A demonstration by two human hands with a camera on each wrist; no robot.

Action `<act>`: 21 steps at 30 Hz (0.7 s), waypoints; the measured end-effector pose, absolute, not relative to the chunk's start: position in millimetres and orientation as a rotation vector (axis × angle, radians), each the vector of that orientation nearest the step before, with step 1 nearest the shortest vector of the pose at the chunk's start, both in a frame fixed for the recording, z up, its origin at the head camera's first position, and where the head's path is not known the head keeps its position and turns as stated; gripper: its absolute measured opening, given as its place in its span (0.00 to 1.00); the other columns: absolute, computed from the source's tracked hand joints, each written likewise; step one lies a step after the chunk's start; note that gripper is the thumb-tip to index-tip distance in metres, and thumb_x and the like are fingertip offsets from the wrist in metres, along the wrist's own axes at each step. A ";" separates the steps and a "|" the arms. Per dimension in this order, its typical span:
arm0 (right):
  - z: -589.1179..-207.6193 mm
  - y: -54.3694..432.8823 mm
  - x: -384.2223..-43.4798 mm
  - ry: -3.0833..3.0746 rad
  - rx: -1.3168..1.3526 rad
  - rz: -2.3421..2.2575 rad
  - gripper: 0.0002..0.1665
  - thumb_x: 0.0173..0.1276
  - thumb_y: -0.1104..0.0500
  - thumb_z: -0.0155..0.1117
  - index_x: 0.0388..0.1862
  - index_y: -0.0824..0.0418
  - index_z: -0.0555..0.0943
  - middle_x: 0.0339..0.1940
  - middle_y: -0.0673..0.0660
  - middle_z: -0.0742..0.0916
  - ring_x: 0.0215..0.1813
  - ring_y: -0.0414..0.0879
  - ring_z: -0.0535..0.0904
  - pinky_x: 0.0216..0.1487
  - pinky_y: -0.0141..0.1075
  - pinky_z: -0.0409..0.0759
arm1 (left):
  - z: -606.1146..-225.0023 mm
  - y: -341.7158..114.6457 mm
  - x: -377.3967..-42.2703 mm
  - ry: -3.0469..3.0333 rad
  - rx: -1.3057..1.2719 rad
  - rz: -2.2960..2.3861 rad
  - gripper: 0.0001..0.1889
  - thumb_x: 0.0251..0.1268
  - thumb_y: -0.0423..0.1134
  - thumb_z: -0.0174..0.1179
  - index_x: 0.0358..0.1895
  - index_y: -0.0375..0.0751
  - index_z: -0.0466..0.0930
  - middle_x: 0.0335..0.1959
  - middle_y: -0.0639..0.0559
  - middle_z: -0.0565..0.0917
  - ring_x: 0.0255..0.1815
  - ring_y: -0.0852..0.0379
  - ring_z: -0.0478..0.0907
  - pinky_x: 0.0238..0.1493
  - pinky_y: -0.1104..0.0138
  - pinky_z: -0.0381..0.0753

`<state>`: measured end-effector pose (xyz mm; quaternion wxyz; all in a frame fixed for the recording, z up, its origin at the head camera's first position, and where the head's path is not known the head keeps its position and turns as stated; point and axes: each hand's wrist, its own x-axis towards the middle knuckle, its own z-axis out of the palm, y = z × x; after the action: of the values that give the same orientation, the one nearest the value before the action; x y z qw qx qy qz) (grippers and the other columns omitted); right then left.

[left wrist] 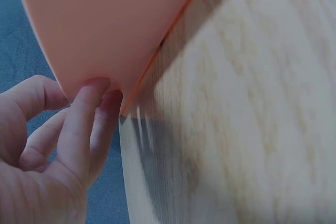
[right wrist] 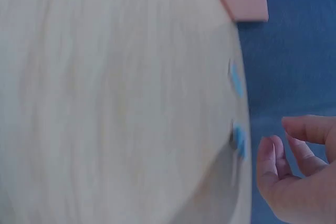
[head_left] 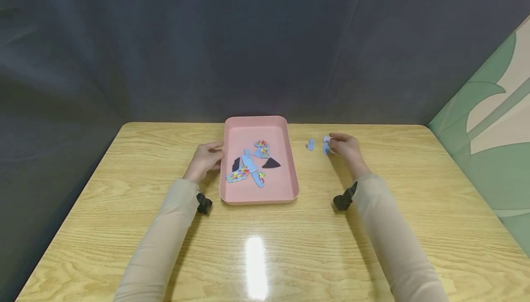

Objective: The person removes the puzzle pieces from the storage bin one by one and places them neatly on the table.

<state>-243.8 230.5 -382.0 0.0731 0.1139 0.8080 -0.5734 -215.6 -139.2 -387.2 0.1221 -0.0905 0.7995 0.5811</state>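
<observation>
A pink tray holds several thin, irregular pieces. Some are light blue, some carry multicoloured patches, and two are dark, one of them a wedge. At the tray's left side, my left hand touches the outer wall with its fingertips; the left wrist view shows the fingers against the pink wall. To the right of the tray lie a small blue piece and a blue and whitish piece. My right hand is beside the latter, fingers loosely bent, nothing between them in the right wrist view.
The wooden table runs back to a dark curtain. A green and beige leaf-patterned surface stands along the right side. Black wrist cameras, such as the right one, jut inward from both sleeves.
</observation>
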 end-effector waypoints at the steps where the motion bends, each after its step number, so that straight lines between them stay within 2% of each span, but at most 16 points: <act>1: -380.0 226.8 -243.6 2.418 0.311 -1.735 0.28 0.74 0.63 0.45 0.71 0.71 0.61 0.69 0.70 0.68 0.63 0.52 0.71 0.71 0.41 0.68 | -387.4 -139.4 -215.9 2.334 -0.265 1.694 0.27 0.66 0.31 0.48 0.69 0.35 0.64 0.61 0.32 0.75 0.47 0.52 0.79 0.46 0.65 0.84; 4: -374.3 214.3 -243.0 2.411 0.236 -1.732 0.28 0.74 0.64 0.46 0.71 0.71 0.61 0.70 0.70 0.68 0.63 0.54 0.71 0.71 0.43 0.68 | -388.0 -139.9 -216.2 2.336 -0.265 1.686 0.27 0.66 0.31 0.48 0.70 0.35 0.64 0.61 0.32 0.75 0.48 0.52 0.79 0.47 0.65 0.84; 9: -366.0 189.3 -242.4 2.422 0.146 -1.710 0.27 0.71 0.65 0.49 0.68 0.72 0.65 0.65 0.70 0.72 0.48 0.41 0.74 0.64 0.39 0.74 | -389.1 -139.6 -216.9 2.345 -0.259 1.682 0.27 0.65 0.31 0.48 0.70 0.36 0.64 0.60 0.32 0.75 0.48 0.51 0.80 0.45 0.66 0.84; 12: -362.3 172.2 -241.6 2.410 0.092 -1.699 0.26 0.70 0.66 0.51 0.66 0.72 0.68 0.63 0.70 0.74 0.44 0.36 0.74 0.59 0.34 0.77 | -389.4 -139.4 -217.4 2.351 -0.255 1.679 0.27 0.65 0.31 0.48 0.70 0.36 0.64 0.60 0.32 0.76 0.47 0.52 0.80 0.43 0.68 0.84; 18: -357.8 138.8 -234.6 2.407 -0.057 -1.614 0.24 0.67 0.69 0.54 0.62 0.71 0.72 0.58 0.71 0.78 0.52 0.46 0.77 0.53 0.31 0.78 | -388.1 -139.8 -216.5 2.347 -0.249 1.683 0.27 0.65 0.31 0.48 0.70 0.35 0.64 0.59 0.31 0.76 0.44 0.53 0.80 0.41 0.68 0.84; 21: -357.3 125.0 -229.4 2.410 -0.119 -1.545 0.23 0.66 0.69 0.55 0.60 0.70 0.74 0.55 0.70 0.80 0.53 0.49 0.77 0.47 0.27 0.77 | -387.4 -140.0 -216.1 2.342 -0.248 1.684 0.28 0.65 0.31 0.47 0.70 0.35 0.63 0.59 0.31 0.76 0.45 0.53 0.80 0.42 0.68 0.84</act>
<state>-229.4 125.0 -357.3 0.1376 -0.0412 0.8331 -0.5341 -216.1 -140.0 -387.4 0.1228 -0.0849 0.8029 0.5771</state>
